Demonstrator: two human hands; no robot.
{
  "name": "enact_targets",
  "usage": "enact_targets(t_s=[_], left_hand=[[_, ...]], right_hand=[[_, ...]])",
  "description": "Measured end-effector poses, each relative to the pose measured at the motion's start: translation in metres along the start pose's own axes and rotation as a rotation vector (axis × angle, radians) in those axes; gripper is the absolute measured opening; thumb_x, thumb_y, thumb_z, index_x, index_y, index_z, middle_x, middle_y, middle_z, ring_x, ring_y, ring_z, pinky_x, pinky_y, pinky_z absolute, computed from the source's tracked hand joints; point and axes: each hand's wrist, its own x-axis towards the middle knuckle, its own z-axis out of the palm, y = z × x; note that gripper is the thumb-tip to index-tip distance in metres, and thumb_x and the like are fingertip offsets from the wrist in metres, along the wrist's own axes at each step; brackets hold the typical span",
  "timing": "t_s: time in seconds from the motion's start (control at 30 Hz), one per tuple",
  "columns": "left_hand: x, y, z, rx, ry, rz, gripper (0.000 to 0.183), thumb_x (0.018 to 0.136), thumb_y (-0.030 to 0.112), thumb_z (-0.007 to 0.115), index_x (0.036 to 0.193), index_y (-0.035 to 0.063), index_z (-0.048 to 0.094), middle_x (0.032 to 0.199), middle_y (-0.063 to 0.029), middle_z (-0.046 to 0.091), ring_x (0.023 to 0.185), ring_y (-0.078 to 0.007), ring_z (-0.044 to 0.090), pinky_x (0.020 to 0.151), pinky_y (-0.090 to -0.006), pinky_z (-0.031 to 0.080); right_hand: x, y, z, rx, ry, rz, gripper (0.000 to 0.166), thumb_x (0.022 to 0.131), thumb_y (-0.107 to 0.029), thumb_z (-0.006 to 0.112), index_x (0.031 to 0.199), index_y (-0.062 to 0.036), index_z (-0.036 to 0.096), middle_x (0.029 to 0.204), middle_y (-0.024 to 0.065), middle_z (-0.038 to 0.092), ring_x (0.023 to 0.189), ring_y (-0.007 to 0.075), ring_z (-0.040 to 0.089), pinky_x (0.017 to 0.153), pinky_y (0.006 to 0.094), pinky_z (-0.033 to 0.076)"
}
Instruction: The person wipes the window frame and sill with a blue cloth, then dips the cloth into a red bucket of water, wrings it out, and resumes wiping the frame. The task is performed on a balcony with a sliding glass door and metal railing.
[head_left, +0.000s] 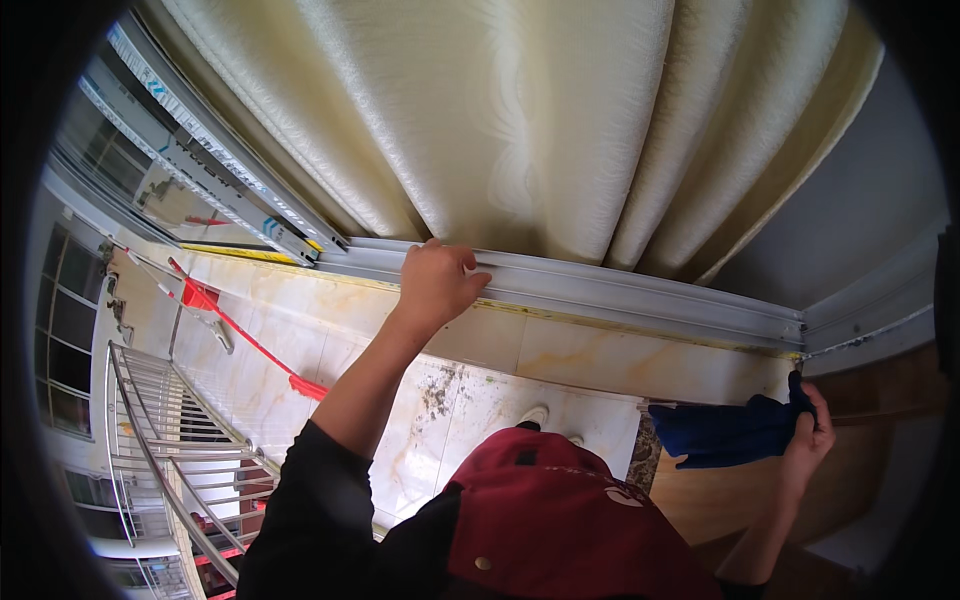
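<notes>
My left hand rests on the grey metal bottom track of a sliding window or door. Its fingers bend over the track, and the fingertips are hidden from me. Off to the right, my right hand grips a dark blue cloth by one end, beside the right end of the track. The rest of the cloth hangs loosely to the left. Glass sliding panels with printed protective film on their frames stand to the left of my left hand.
A cream curtain hangs behind the track. A red-handled broom lies across the marble-patterned tiles, which carry dark specks of dirt. Stainless steel railing runs along the left. Below the cloth is a wooden surface.
</notes>
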Motion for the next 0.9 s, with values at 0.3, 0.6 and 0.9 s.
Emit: enact_targets(t_s=[0.3, 0.6, 0.9], left_hand=[[0.033, 0.015, 0.017, 0.181, -0.213, 0.079, 0.007, 0.066, 0.014, 0.064, 0.066, 0.0078, 0.068, 0.072, -0.0174, 0.064, 0.071, -0.0351, 0.063, 0.066, -0.0434, 0.051], [0.001, 0.012, -0.033, -0.337, -0.123, 0.001, 0.016, 0.066, -0.002, 0.063, 0.081, 0.0004, 0.064, 0.063, -0.0078, 0.059, 0.055, -0.0146, 0.055, 0.055, -0.0282, 0.045], [-0.107, 0.061, -0.027, -0.441, -0.441, 0.595, 0.026, 0.066, 0.012, 0.075, 0.09, 0.0061, 0.066, 0.081, -0.0097, 0.063, 0.075, -0.0275, 0.06, 0.065, -0.0353, 0.05]], right_hand=[[-0.018, 0.019, -0.007, 0.309, 0.145, 0.094, 0.032, 0.079, 0.001, 0.043, 0.104, 0.0049, 0.061, 0.097, 0.0072, 0.063, 0.087, 0.0125, 0.056, 0.081, 0.0238, 0.043], [-0.017, -0.013, 0.015, 1.009, 0.166, 0.444, 0.046, 0.074, -0.012, 0.044, 0.117, -0.0002, 0.053, 0.109, 0.0161, 0.059, 0.096, 0.0348, 0.057, 0.084, 0.0481, 0.049], [-0.023, -0.044, 0.043, 1.132, 0.11, 0.584, 0.03, 0.074, -0.014, 0.046, 0.099, -0.0015, 0.055, 0.087, 0.0134, 0.06, 0.078, 0.0328, 0.058, 0.077, 0.0435, 0.049]])
